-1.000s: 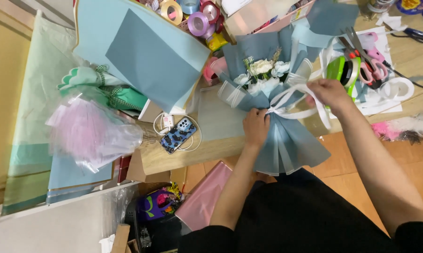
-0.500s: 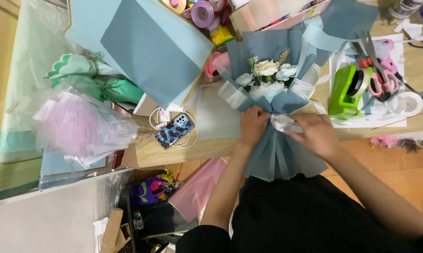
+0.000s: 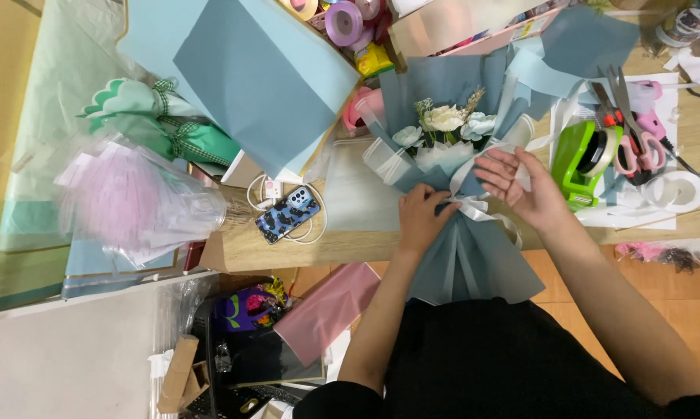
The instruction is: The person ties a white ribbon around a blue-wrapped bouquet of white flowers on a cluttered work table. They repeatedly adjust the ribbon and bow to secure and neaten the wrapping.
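Note:
A bouquet (image 3: 443, 124) of white and pale blue flowers lies on the wooden table (image 3: 288, 248), wrapped in grey-blue paper (image 3: 474, 264) whose lower end hangs over the table's front edge. My left hand (image 3: 421, 217) grips the wrap at its narrow waist, where a white ribbon (image 3: 478, 208) is tied around it. My right hand (image 3: 520, 185) is just to the right of the waist, palm up and fingers spread, with a strand of the white ribbon running across the fingers.
A green tape dispenser (image 3: 590, 159), scissors (image 3: 625, 116) with pink handles and a tape roll (image 3: 675, 190) lie right of the bouquet. A phone (image 3: 288, 213) with cable sits to the left, beside large blue paper sheets (image 3: 264, 70), a pink-and-clear wrapped bundle (image 3: 133, 202) and ribbon spools (image 3: 342, 19).
My right hand pulled the ribbon from up right down to the waist, then lifted and spread its fingers. My left hand stayed on the wrap's waist. The camera view shifted slightly.

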